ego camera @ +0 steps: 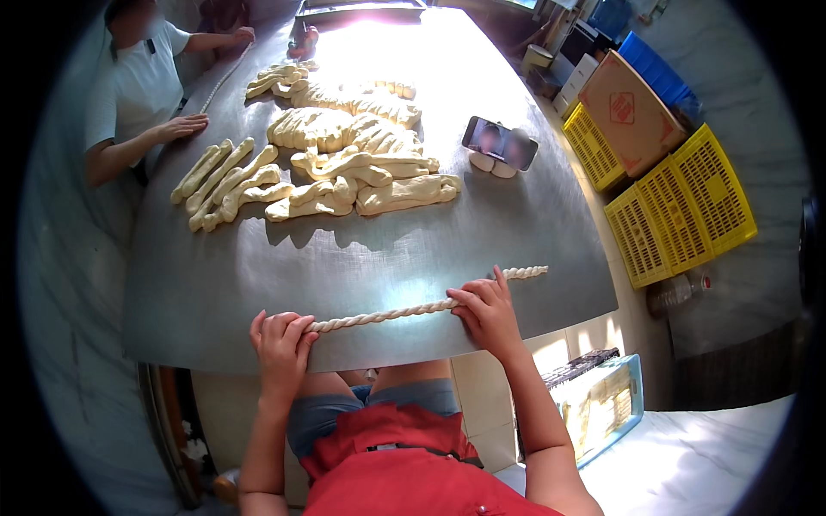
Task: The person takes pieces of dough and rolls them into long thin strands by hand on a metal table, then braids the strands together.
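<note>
A twisted rope of dough (387, 315) lies across the near part of the metal table (213, 284). My left hand (281, 335) grips its left end between thumb and fingers. Farther along, my right hand (487, 313) pinches the rope, and a twisted tail of dough extends beyond my fingers to the right. Past my hands lie thick folded dough strips (406, 193), with several separate dough strips (226, 177) to their left. Wide ridged dough masses (342, 129) lie behind them.
A phone (500, 143) leans on a small stand at the right of the table. A co-worker (139, 84) at the left handles another dough rope (226, 79). Yellow plastic crates (681, 206), a cardboard box (629, 113) and a light-blue crate (606, 413) stand beyond the table's right side.
</note>
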Demonstrator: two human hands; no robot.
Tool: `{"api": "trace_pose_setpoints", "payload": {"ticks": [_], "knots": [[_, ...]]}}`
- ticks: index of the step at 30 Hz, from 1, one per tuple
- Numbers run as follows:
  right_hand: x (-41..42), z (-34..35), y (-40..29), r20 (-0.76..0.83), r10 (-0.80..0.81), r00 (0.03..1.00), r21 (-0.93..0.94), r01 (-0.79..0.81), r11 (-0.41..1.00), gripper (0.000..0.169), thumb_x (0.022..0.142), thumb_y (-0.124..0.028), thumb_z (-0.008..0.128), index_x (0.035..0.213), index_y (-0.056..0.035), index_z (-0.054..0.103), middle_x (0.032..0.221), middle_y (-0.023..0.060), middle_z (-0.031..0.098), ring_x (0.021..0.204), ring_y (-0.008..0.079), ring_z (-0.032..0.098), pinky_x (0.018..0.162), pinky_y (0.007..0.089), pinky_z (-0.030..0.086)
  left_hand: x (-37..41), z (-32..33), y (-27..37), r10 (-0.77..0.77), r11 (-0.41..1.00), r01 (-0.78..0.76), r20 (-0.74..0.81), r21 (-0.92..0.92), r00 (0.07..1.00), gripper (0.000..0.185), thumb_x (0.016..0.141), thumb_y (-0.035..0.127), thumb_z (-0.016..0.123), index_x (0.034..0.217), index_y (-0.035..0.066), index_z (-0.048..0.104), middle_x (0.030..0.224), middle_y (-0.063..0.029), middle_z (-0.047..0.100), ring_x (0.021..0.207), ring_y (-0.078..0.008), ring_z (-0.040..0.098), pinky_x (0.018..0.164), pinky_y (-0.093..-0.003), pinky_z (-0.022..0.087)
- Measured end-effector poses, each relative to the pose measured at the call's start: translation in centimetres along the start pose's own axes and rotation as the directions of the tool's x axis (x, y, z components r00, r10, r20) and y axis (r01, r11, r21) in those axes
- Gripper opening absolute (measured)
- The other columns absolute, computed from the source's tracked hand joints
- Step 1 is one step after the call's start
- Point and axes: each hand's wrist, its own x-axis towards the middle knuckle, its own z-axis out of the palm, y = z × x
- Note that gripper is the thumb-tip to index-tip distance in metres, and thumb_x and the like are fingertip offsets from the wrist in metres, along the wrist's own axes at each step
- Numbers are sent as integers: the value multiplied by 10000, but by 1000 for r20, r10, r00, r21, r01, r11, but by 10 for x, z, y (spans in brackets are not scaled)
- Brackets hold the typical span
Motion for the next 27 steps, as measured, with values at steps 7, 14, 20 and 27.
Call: {"api": "trace_pose_setpoints", "payload": {"ticks": [7,14,20,27], "knots": [[-3,-22,40,-43,13,999,-111,-17,994,156,827,-195,765,975,-159,731,902,7,619,933,218,614,1175,530,344,-16,-17,-64,-75,965,90,-68,248,995,101,899,171,707,985,126,679,911,-2,593,952,-195,596,1137,-481,314],[-7,-26,42,-52,98,994,-20,-99,995,367,885,-160,710,1251,-170,691,1154,52,633,1157,249,580,1209,532,278,-20,-38,-68,-92,972,104,-64,210,994,134,876,158,718,979,107,650,970,-39,632,1009,-228,601,1127,-490,343],[-27,-47,91,-85,332,939,107,-323,941,505,912,-109,676,1403,-86,562,1456,112,538,1397,306,445,1226,490,235,6,-81,-81,-67,996,83,333,-34,940,229,828,120,766,979,74,601,1130,-93,677,1115,-294,616,1175,-508,334],[-13,-45,65,3,388,922,36,-388,921,284,896,-80,689,1177,-47,665,1279,130,658,1237,298,586,1061,414,446,91,-48,-90,-375,903,284,-268,-323,887,213,936,94,663,1142,63,624,1228,-105,700,1148,-318,656,1196,-520,324]]}}
